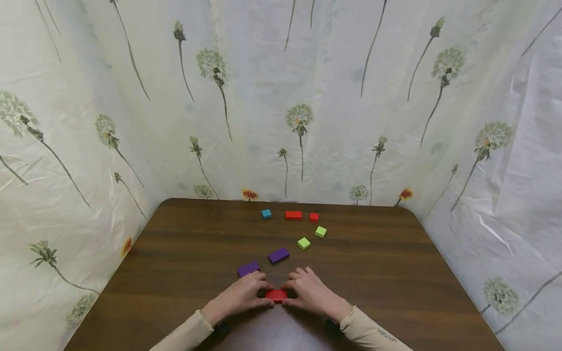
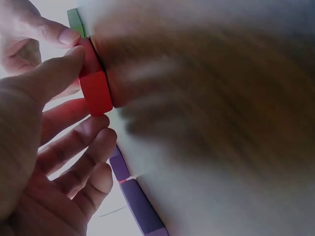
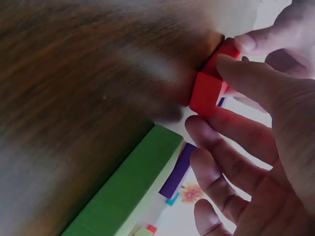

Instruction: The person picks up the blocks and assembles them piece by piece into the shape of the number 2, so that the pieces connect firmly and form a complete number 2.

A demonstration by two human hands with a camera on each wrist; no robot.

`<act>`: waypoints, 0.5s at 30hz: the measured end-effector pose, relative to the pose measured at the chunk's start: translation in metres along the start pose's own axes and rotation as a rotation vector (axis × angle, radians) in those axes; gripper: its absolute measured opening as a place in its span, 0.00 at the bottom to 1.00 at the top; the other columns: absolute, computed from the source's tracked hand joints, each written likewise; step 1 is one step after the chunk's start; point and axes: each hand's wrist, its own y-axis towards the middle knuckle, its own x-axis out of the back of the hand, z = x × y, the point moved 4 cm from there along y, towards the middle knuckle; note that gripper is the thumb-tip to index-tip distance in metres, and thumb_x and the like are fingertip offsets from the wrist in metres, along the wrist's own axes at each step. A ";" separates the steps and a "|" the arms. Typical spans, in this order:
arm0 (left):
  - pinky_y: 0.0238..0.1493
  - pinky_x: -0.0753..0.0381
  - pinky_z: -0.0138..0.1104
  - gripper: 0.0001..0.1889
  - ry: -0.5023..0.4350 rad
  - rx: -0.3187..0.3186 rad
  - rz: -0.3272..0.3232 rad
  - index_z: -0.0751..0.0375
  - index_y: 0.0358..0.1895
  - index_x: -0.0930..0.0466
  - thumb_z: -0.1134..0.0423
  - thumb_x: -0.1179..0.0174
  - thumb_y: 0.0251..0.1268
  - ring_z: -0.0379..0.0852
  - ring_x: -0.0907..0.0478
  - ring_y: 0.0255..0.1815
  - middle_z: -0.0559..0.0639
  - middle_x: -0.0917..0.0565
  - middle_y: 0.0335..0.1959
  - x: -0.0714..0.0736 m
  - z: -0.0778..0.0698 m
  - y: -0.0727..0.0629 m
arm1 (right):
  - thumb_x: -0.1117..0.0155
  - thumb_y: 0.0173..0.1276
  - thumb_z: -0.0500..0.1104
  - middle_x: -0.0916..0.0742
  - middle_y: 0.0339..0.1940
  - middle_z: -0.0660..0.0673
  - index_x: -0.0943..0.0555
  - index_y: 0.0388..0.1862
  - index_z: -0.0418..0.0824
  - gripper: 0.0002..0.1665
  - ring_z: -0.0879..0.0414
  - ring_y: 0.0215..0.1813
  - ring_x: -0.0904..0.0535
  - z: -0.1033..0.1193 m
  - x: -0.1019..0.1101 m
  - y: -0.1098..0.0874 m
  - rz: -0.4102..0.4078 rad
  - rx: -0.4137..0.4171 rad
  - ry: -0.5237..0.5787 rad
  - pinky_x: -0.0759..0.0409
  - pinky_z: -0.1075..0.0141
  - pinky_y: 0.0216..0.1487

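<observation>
A red block (image 1: pixel 276 295) lies near the front middle of the table, between both hands. My left hand (image 1: pixel 247 294) pinches its left end, with the thumb on the near side and fingers on the far side. From the other end my right hand (image 1: pixel 312 294) pinches it the same way. Close up, the red block (image 2: pixel 96 91) has a flat end face, and the thumbs meet along one long side. In the right wrist view, a long green block (image 3: pixel 133 177) lies beside the right hand; the head view hides it behind that hand.
Two purple blocks (image 1: pixel 248 269) lie just beyond the left hand. Farther back are two lime green blocks (image 1: pixel 304 243), a long red block (image 1: pixel 293 215), a small red block (image 1: pixel 314 217) and a blue block (image 1: pixel 266 213). A flowered curtain (image 1: pixel 263 97) surrounds the brown table (image 1: pixel 373 273).
</observation>
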 end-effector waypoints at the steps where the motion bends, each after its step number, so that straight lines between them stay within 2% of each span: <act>1: 0.37 0.30 0.25 0.19 -0.004 -0.001 -0.001 0.52 0.45 0.14 0.44 0.36 0.59 0.31 0.31 0.35 0.40 0.22 0.36 0.000 -0.001 0.001 | 0.30 0.57 0.61 0.16 0.36 0.56 0.14 0.39 0.52 0.18 0.58 0.42 0.26 0.000 0.000 0.000 -0.001 -0.001 -0.001 0.37 0.65 0.39; 15: 0.34 0.33 0.23 0.18 -0.003 0.005 0.007 0.52 0.46 0.14 0.44 0.38 0.62 0.30 0.34 0.34 0.39 0.23 0.34 -0.002 -0.009 0.010 | 0.29 0.56 0.61 0.16 0.34 0.56 0.14 0.36 0.52 0.17 0.58 0.40 0.27 -0.006 0.000 -0.007 0.000 -0.012 -0.010 0.38 0.64 0.40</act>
